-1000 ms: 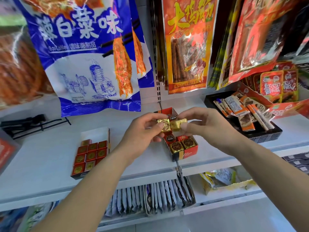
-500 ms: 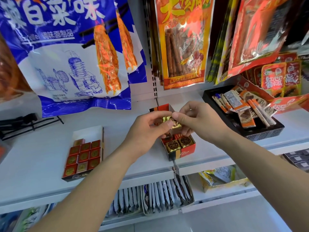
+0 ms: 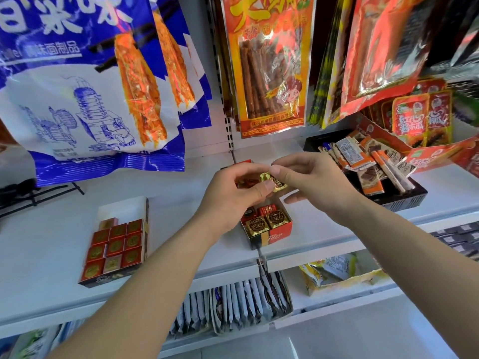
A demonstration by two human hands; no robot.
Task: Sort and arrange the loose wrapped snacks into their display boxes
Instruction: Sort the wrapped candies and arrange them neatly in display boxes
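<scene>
Gold-wrapped snack was held above the red display box, clear of it. The left hand pinched its near edge between thumb and curled fingers. The right hand pinched its far edge with thumb and forefinger, the other fingers spread below. The box stood at the front edge of the white shelf, its near end holding gold and red wrapped pieces. Well apart to the left, a second box held red squares in rows. Farther right, a black tray contained loose orange-and-white bars. Behind, a blue-and-white bag and an orange bag hung.
</scene>
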